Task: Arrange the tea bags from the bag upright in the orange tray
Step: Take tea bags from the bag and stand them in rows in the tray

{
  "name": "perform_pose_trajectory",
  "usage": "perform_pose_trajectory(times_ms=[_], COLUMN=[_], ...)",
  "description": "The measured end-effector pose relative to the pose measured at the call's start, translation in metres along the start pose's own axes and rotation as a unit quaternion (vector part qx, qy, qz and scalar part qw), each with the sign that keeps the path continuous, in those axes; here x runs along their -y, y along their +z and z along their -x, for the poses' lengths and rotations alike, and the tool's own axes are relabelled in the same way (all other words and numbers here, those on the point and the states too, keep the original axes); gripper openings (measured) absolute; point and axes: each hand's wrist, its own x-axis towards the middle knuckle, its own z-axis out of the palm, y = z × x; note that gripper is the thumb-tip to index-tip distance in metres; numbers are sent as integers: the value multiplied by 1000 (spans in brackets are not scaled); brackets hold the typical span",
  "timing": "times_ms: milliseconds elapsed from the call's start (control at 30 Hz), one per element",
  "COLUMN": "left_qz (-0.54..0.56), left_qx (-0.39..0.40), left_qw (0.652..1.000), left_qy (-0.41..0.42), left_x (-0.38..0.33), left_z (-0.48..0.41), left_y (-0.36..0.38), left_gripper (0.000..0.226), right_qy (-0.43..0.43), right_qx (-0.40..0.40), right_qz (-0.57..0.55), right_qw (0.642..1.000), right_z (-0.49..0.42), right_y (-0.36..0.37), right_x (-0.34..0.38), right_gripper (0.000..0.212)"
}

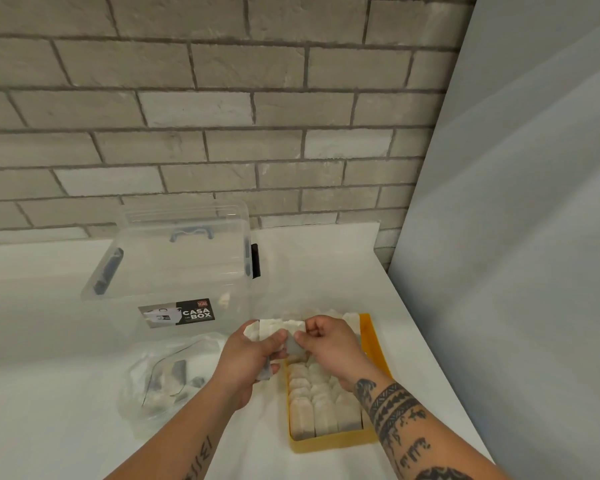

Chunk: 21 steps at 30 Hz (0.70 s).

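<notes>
An orange tray [333, 443] lies on the white table at the lower right, packed with several pale tea bags [321, 407] standing upright in rows. My left hand [248, 358] holds a bunch of tea bags [272, 329] above the tray's far left corner. My right hand [329, 344] pinches one tea bag [296, 346] out of that bunch, directly over the tray. A clear plastic bag [163, 379] with several tea bags left inside lies crumpled to the left of the tray.
A clear plastic storage box [174, 271] labelled CASA BOX stands behind the bag, close to the brick wall. A grey panel [520, 237] rises along the table's right edge, right of the tray.
</notes>
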Motion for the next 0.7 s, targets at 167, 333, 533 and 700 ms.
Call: perform_pose_trajectory(times_ms=[167, 333, 533, 700], left_qz=[19, -10, -77, -120], left_qx=[-27, -34, -26, -42], left_qw=[999, 999, 997, 992], left_qy=[-3, -7, -12, -13], left_x=[1, 6, 15, 20], left_z=[-8, -16, -19, -20], left_y=[-9, -8, -2, -1], left_gripper=[8, 8, 13, 15], right_qy=[1, 6, 30, 48], right_qx=[-80, -93, -83, -82], right_qz=[-2, 7, 47, 72], right_qw=[997, 996, 995, 993], right_z=[-12, -19, -24, -25], right_y=[-19, -19, 5, 17], right_x=[0, -1, -11, -12], right_gripper=[6, 8, 10, 15])
